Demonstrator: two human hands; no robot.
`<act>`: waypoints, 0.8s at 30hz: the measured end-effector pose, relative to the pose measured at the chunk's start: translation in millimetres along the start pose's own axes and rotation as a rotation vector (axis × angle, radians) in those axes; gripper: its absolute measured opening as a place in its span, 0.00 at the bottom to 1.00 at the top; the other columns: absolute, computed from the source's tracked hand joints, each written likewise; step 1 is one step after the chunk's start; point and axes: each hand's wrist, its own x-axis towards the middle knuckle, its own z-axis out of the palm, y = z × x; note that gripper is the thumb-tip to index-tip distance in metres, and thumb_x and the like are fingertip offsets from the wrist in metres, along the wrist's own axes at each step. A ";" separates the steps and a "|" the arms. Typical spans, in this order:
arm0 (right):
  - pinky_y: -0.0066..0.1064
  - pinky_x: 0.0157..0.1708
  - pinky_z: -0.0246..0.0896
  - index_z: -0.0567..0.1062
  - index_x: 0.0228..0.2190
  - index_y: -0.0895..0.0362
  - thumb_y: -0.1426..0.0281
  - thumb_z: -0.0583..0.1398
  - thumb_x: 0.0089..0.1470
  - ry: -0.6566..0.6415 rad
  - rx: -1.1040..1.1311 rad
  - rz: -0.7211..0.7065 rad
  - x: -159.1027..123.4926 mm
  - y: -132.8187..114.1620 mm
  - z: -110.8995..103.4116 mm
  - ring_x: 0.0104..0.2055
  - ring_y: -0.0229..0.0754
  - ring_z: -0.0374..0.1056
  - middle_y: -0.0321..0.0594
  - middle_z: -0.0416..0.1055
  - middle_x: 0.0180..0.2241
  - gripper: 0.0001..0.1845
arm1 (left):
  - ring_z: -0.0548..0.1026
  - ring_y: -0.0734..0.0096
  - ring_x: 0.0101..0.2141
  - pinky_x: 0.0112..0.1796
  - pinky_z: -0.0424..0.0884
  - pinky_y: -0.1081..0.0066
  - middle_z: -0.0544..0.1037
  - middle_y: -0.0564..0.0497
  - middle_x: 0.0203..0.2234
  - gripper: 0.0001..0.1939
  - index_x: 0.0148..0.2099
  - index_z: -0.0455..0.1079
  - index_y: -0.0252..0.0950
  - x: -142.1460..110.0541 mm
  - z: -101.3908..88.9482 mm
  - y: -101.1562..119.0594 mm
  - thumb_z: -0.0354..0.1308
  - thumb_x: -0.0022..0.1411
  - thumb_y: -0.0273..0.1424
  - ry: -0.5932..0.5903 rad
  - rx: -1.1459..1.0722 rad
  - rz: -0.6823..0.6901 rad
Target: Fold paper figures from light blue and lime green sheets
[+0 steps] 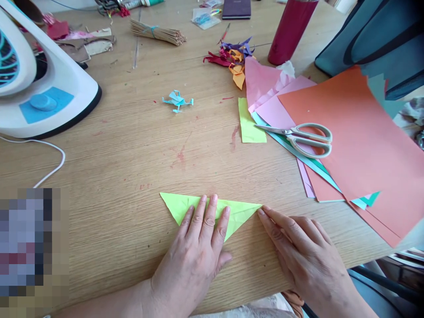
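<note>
A yellow-green sheet of paper, folded into a triangle, lies on the wooden table with its long edge away from me. My left hand rests flat across its middle, fingers spread, hiding much of the lower part. At the triangle's right corner, my right hand pinches the tip between thumb and index finger. Farther off stands a small folded light-blue paper figure. Another yellow-green paper piece lies beside the scissors, which rest on stacked coloured paper.
Orange and pink paper sheets cover the right side. A red bottle and a blue bag stand behind them. Folded paper pieces and a bundle of thin sticks lie at the back. A white fan occupies the left.
</note>
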 end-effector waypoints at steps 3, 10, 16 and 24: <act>0.42 0.43 0.60 0.59 0.64 0.65 0.81 0.52 0.62 0.058 0.038 0.011 -0.3 -0.7 1.1 0.47 0.49 0.64 0.52 0.68 0.57 0.30 | 0.59 0.40 0.64 0.57 0.67 0.50 0.57 0.30 0.66 0.42 0.69 0.53 0.27 0.4 1.5 0.3 0.55 0.63 0.51 0.000 0.001 -0.002; 0.43 0.46 0.60 0.56 0.65 0.64 0.81 0.53 0.61 0.054 0.121 -0.024 6.9 -5.7 5.4 0.51 0.52 0.63 0.53 0.65 0.59 0.32 | 0.57 0.39 0.65 0.58 0.65 0.50 0.55 0.29 0.66 0.44 0.70 0.50 0.27 -1.8 2.9 2.6 0.55 0.63 0.51 -0.006 0.006 -0.007; 0.44 0.47 0.59 0.57 0.65 0.63 0.80 0.53 0.63 0.008 0.104 0.013 9.1 -3.8 9.3 0.52 0.52 0.62 0.51 0.63 0.62 0.30 | 0.57 0.38 0.64 0.57 0.65 0.49 0.52 0.35 0.68 0.41 0.69 0.54 0.27 -1.4 1.6 1.5 0.54 0.64 0.50 -0.010 0.024 0.014; 0.41 0.45 0.58 0.57 0.65 0.61 0.76 0.52 0.65 -0.009 0.056 0.033 10.8 -4.0 9.9 0.47 0.48 0.63 0.47 0.65 0.61 0.28 | 0.56 0.37 0.64 0.57 0.65 0.48 0.52 0.38 0.69 0.39 0.69 0.55 0.28 -3.0 -1.0 2.9 0.52 0.65 0.50 -0.019 0.038 0.007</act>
